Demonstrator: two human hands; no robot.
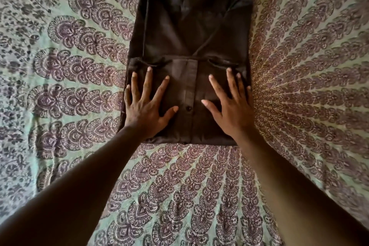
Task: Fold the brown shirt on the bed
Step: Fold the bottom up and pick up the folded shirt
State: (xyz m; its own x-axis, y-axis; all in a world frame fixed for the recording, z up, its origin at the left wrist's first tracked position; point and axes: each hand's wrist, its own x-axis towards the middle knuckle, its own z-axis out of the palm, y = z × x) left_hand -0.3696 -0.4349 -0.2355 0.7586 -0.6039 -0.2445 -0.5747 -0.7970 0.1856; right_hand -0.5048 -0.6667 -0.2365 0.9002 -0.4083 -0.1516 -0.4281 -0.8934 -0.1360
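The brown shirt (189,26) lies on the bed as a long narrow rectangle, its sides folded in. Its near end is folded up over itself, showing the button placket and a dark button (188,108). My left hand (146,107) lies flat with fingers spread on the left half of this folded near part. My right hand (231,104) presses flat on the right half, fingers spread too. Both palms sit close to the shirt's near edge.
The bed is covered with a pale green sheet (79,90) printed with purple paisley shapes fanning outward. The sheet surrounds the shirt on all sides; my bare forearms reach in from the bottom corners.
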